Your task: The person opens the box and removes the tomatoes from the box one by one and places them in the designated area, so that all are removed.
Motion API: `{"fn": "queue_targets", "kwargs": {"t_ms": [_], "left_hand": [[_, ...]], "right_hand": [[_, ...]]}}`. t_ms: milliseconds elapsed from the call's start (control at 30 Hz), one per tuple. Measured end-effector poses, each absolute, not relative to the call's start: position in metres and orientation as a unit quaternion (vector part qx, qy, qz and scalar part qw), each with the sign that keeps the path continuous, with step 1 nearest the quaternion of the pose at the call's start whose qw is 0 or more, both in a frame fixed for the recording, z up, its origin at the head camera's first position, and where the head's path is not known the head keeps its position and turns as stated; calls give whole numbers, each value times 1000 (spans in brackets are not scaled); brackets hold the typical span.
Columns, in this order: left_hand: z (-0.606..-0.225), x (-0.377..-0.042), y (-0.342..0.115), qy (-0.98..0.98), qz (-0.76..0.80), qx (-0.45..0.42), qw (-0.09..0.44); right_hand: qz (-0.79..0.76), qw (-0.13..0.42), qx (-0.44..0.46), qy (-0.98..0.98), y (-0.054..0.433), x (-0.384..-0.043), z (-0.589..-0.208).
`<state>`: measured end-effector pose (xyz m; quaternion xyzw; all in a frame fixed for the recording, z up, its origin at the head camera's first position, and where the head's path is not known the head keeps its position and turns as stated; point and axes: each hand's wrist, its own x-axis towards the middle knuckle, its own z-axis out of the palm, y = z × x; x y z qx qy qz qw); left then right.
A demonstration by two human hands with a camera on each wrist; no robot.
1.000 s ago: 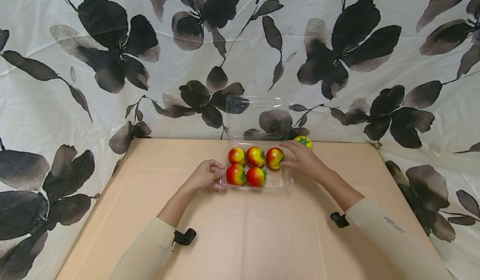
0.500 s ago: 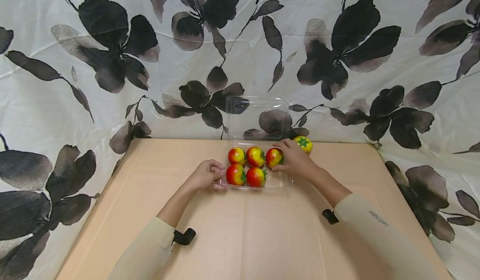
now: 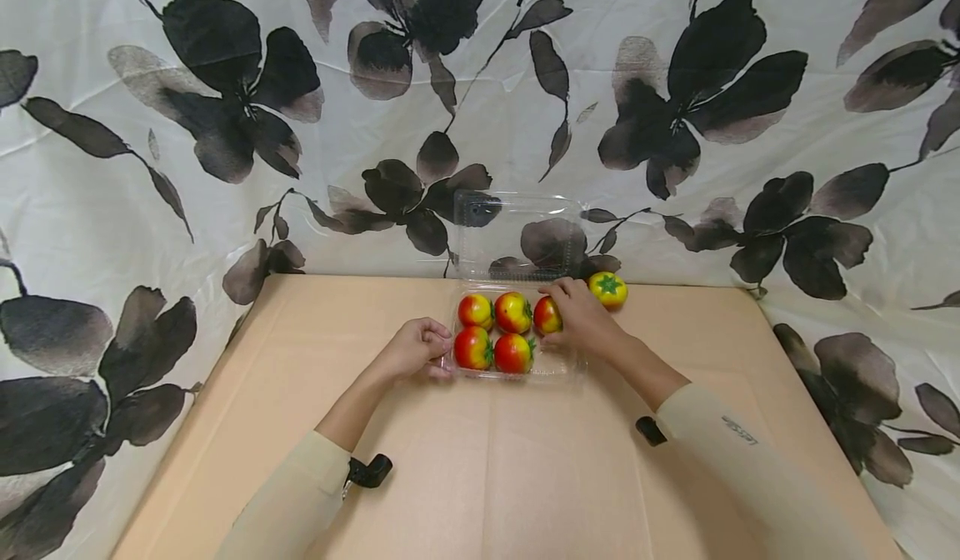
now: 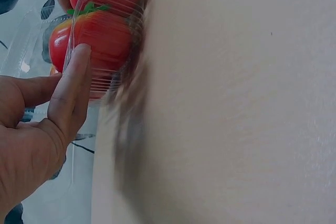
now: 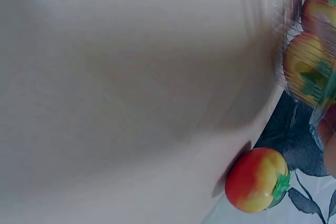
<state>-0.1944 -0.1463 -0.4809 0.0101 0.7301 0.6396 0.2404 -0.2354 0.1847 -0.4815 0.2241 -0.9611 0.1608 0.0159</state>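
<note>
A clear plastic clamshell container stands on the table with its lid raised. Inside sit several red-and-yellow tomatoes with green leafy tops, such as the front-left tomato. My left hand pinches the container's left wall between thumb and fingers, seen closely in the left wrist view. My right hand reaches over the right side, its fingers around the back-right tomato and partly covering it. In the right wrist view only a bit of that hand shows at the right edge.
Another tomato lies outside the container, just beyond my right hand at the table's back edge. The transparent lid leans up against the floral cloth. Cardboard-coloured tabletop spreads in front.
My right hand has moved left and further over the container, now covering more of the back-right tomato. More of the loose tomato behind it shows. The left hand keeps its place.
</note>
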Motion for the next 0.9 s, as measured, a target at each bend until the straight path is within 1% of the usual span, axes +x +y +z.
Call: {"fn": "queue_targets", "kwargs": {"t_ms": [467, 633, 900], "left_hand": [[-482, -196, -148, 736, 634, 18, 236], [-482, -196, -148, 740, 630, 25, 235], [-482, -197, -147, 740, 630, 21, 234]], "right_hand": [[137, 21, 227, -964, 179, -240, -486], [153, 10, 218, -964, 179, -242, -485], [190, 18, 225, -955, 183, -242, -488]]}}
